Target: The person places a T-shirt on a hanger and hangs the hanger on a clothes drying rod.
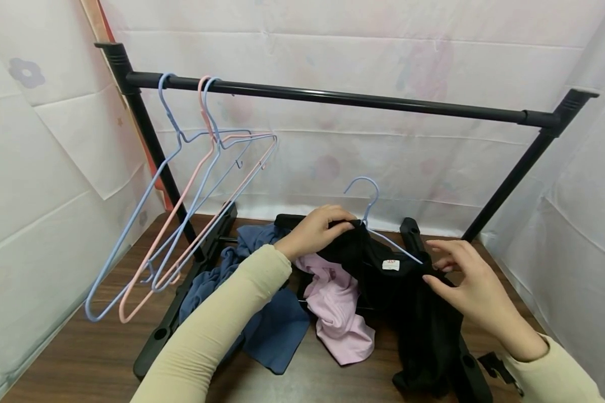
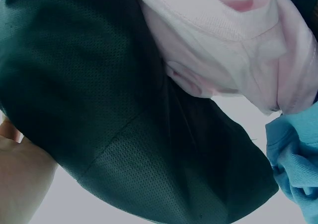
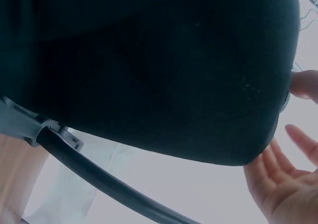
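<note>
A black shirt (image 1: 383, 291) with a white neck label (image 1: 390, 265) is held up over the rack's base. A light blue hanger (image 1: 370, 190) sits partly inside its neck, one arm of the hanger reaching the right shoulder. My left hand (image 1: 320, 226) pinches the shirt at its left shoulder, beside the hanger's neck. At the other shoulder, my right hand (image 1: 466, 280) has thumb and fingers spread apart around the hanger's end. In the right wrist view, the black cloth (image 3: 164, 85) fills much of the picture and the right fingers (image 3: 278, 169) touch its edge.
Blue and pink hangers (image 1: 191, 207) hang at the left of the black rail (image 1: 333, 98). A dark blue garment (image 1: 277, 324) and a pink garment (image 1: 338, 313) lie on the rack's base and wooden table (image 1: 70, 358). White cloth walls (image 1: 333, 45) surround the rack.
</note>
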The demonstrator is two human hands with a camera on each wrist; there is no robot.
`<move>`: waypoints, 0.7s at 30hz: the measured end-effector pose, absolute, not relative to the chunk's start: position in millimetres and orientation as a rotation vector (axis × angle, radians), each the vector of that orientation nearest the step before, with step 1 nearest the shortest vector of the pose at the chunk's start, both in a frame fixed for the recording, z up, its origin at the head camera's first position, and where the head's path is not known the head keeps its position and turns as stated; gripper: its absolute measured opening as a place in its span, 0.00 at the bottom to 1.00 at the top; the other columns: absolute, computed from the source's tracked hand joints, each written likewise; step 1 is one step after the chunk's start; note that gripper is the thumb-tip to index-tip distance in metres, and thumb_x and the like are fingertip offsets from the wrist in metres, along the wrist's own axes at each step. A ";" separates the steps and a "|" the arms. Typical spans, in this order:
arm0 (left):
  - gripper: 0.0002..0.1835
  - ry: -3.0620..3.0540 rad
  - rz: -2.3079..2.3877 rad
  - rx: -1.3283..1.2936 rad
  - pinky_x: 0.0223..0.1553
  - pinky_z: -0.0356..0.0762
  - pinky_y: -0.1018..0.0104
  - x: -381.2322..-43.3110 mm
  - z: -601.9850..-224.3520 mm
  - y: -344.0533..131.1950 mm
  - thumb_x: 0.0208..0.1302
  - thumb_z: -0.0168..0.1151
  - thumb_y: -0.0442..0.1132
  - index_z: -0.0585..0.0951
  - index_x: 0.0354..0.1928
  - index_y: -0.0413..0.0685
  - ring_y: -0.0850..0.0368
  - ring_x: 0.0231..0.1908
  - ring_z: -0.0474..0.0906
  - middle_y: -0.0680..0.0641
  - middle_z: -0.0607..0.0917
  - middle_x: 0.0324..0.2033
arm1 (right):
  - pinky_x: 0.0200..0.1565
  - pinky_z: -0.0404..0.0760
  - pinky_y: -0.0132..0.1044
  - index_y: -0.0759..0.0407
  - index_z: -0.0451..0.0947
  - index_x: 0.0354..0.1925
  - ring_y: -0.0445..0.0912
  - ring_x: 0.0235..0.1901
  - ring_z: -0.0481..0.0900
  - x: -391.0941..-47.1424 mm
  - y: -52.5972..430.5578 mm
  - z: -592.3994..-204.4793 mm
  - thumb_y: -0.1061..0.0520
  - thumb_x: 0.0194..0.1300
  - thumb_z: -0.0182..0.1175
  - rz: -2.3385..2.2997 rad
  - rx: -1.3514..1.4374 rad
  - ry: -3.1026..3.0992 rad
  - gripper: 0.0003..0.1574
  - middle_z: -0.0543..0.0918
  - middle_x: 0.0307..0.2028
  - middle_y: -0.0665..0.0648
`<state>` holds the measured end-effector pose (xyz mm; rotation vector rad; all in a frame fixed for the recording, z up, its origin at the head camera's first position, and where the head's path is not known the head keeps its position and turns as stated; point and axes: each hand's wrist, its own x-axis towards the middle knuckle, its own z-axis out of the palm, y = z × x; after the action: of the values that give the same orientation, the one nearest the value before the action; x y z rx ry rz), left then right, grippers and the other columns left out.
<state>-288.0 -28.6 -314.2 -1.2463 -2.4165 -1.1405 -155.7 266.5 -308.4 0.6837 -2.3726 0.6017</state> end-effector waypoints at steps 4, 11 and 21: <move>0.12 -2.412 -1.143 -1.245 0.45 0.73 0.66 -287.9 -314.4 -29.0 0.71 0.58 0.41 0.84 0.51 0.49 0.60 0.42 0.76 0.52 0.84 0.43 | 0.35 0.72 0.17 0.57 0.79 0.43 0.31 0.32 0.74 -150.2 269.3 -311.2 0.63 0.46 0.77 0.584 0.523 -2.440 0.25 0.81 0.36 0.51; 0.11 -2.391 -1.137 -1.264 0.45 0.73 0.66 -286.5 -313.3 -28.6 0.71 0.58 0.40 0.85 0.51 0.49 0.60 0.42 0.76 0.52 0.84 0.42 | 0.30 0.73 0.31 0.51 0.81 0.36 0.33 0.28 0.70 -148.4 265.8 -317.5 0.52 0.47 0.78 0.472 0.436 -2.512 0.19 0.81 0.30 0.46; 0.13 -2.426 -1.130 -1.252 0.51 0.76 0.64 -284.1 -309.0 -31.6 0.72 0.57 0.41 0.84 0.52 0.49 0.59 0.48 0.78 0.51 0.84 0.47 | 0.28 0.75 0.34 0.57 0.82 0.39 0.40 0.28 0.77 -147.8 261.8 -317.3 0.66 0.50 0.70 0.445 0.484 -2.478 0.15 0.84 0.33 0.51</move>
<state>-284.1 -31.6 -309.0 -1.2518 -2.4260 -1.1300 -147.8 261.8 -317.3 0.4843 -2.4784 0.4449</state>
